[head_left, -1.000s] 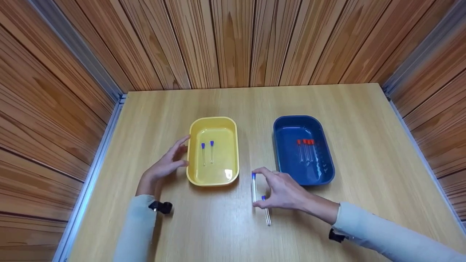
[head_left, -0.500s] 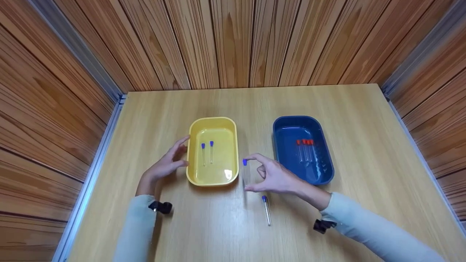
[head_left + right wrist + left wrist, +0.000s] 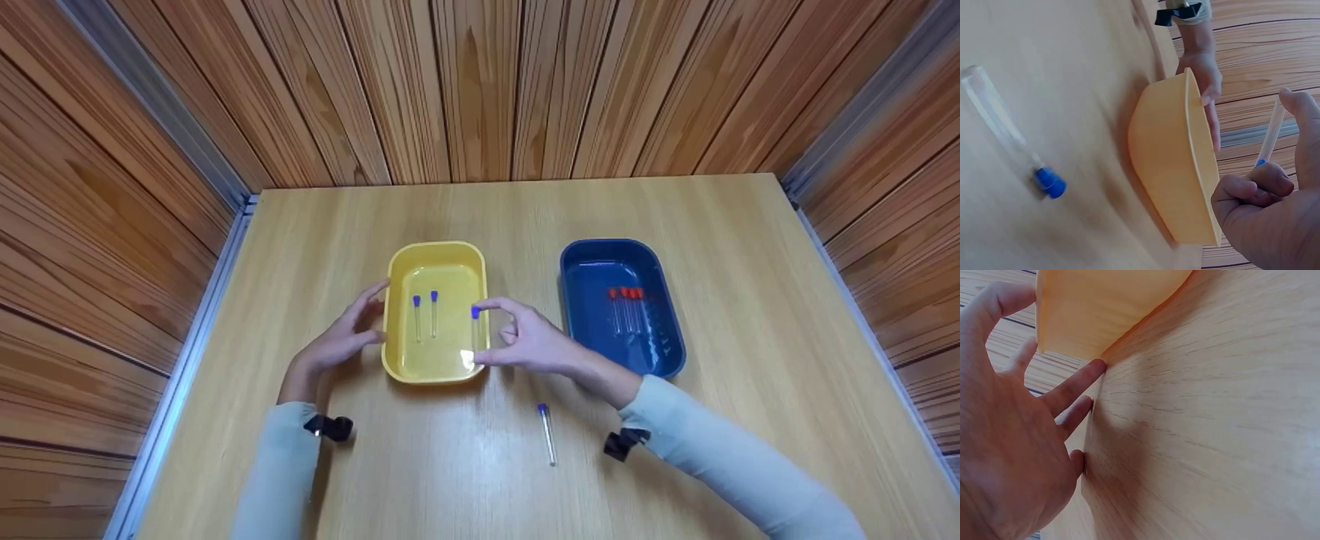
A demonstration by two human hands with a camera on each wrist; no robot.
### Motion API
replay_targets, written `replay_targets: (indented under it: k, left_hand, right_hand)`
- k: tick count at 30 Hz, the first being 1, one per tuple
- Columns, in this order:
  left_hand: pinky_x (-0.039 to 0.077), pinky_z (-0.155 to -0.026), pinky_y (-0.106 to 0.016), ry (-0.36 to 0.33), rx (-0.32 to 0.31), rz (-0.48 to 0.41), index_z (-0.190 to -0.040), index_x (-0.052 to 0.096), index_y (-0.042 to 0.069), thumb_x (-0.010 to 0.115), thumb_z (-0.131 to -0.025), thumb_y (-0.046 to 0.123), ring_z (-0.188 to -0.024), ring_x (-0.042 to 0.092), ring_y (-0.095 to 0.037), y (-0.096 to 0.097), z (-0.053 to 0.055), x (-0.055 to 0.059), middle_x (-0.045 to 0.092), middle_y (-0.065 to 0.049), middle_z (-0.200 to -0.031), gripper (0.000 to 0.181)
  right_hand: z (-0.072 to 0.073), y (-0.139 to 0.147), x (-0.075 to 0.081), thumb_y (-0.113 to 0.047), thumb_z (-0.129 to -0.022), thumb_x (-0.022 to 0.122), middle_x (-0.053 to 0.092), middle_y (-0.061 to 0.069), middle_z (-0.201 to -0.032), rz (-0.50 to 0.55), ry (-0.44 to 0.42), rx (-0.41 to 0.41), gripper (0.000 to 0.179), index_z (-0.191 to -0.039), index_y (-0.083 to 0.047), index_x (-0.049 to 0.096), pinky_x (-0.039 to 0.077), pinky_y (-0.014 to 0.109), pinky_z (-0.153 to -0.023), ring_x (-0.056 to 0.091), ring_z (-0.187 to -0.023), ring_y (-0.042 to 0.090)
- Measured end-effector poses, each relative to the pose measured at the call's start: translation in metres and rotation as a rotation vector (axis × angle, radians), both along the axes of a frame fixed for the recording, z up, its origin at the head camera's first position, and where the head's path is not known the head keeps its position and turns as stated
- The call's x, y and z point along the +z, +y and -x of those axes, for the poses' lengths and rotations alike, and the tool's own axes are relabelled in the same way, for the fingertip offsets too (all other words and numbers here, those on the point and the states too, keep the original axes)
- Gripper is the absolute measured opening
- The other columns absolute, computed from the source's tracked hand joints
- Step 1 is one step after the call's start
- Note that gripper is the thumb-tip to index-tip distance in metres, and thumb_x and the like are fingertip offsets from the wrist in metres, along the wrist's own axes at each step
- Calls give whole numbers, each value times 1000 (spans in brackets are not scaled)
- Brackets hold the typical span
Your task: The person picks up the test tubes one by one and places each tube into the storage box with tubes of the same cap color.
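Between thumb and forefinger my right hand (image 3: 536,341) pinches a clear test tube (image 3: 475,337) with a blue cap, held upright over the right rim of the yellow tray (image 3: 439,253). The right wrist view shows that same tube (image 3: 1273,130) spanning from thumb to bent fingers. Two blue-capped tubes (image 3: 418,319) lie inside the yellow tray. At the tray's left side, my left hand (image 3: 341,337) touches the rim with loosely spread fingers. In the left wrist view, lower fingers of the left hand (image 3: 1022,422) rest on the table beside the tray.
Another blue-capped tube (image 3: 548,435) lies on the wooden table (image 3: 420,480) in front of the right hand. To the right stands a blue tray (image 3: 568,300) containing several red-capped tubes (image 3: 626,311). Wood-patterned walls (image 3: 480,90) enclose the table's back and sides.
My right hand has carried the pinched tube left and away from me, from above the table to the yellow tray's right rim. The left hand has stayed put.
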State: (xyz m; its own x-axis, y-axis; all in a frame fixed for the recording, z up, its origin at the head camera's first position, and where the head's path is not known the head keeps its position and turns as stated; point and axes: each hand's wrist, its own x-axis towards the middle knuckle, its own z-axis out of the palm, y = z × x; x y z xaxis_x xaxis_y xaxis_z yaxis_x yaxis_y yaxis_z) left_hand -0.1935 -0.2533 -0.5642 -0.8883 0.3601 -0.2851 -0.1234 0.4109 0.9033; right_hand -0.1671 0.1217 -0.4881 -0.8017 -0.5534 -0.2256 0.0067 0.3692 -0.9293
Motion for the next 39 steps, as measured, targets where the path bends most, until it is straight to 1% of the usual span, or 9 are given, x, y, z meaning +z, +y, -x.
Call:
replay_targets:
  k: [6, 19, 21, 24, 27, 30, 32, 34, 39]
  left_hand:
    - [8, -141, -76, 31, -21, -16, -182, 12, 34, 70, -105, 22, -177, 15, -47, -1, 1, -2, 24, -23, -187, 97]
    - [8, -140, -78, 36, -15, -20, -182, 13, 34, 69, -104, 19, -176, 17, -48, -2, -1, -3, 25, -25, -185, 97]
    - [6, -140, -79, 38, -19, -22, -182, 12, 33, 69, -104, 18, -176, 17, -49, -1, -1, -3, 26, -26, -185, 97]
    - [6, -140, -79, 39, -20, -21, -182, 14, 33, 69, -104, 19, -176, 18, -48, -1, -1, -3, 26, -25, -185, 96]
    - [7, -139, -79, 49, -29, -10, -182, 13, 33, 68, -104, 20, -176, 18, -48, 0, -1, -2, 27, -25, -185, 96]
    - [7, -139, -80, 51, -36, 0, -182, 13, 34, 68, -105, 22, -176, 16, -49, -1, 0, -2, 24, -24, -186, 95]
    - [7, -139, -80, 47, -37, -1, -182, 13, 34, 68, -106, 22, -177, 14, -48, -2, 1, -2, 22, -24, -187, 94]
    - [8, -139, -80, 45, -39, -5, -182, 13, 34, 67, -106, 21, -176, 16, -48, -2, 1, -2, 23, -24, -186, 94]
    - [11, -138, -81, 48, -41, 4, -182, 12, 31, 67, -105, 21, -174, 21, -48, -1, 0, -3, 28, -24, -184, 94]
  right_hand:
    - [10, -17, 4, -26, -97, 90, 47, -7, -67, 24, -41, 7, 82, -166, -12, 47, 32, 21, -55, 43, -56, 11]
    - [33, -58, 2, -25, -95, 92, 40, -11, -66, 13, -29, -20, 83, -165, -13, 49, 29, 20, -54, 36, -56, 6]
    - [35, -63, 1, -27, -94, 93, 57, -6, -81, 0, -19, -25, 83, -164, -14, 50, 37, 20, -62, 48, -67, 7]
    - [38, -70, -1, -30, -94, 94, 73, 14, -126, -16, -6, -34, 83, -164, -13, 52, 53, 28, -86, 67, -97, 20]
    - [43, -74, -5, -30, -94, 93, 53, 26, -169, -16, 1, -37, 82, -163, -11, 53, 56, 40, -116, 67, -139, 37]
    - [49, -79, -9, -27, -94, 92, 63, 22, -156, -4, -8, -44, 80, -162, -10, 54, 60, 35, -103, 75, -125, 33]
    - [53, -82, -11, -25, -94, 92, 73, 13, -126, 1, -16, -54, 80, -162, -8, 53, 54, 25, -80, 72, -94, 18]
    - [57, -86, -12, -24, -93, 92, 69, 3, -97, 9, -29, -64, 81, -162, -6, 52, 44, 21, -66, 60, -73, 9]
    - [66, -95, -15, -24, -95, 91, 53, -12, -75, 48, -133, -88, 81, -163, -3, 52, 37, 18, -54, 45, -55, 1]
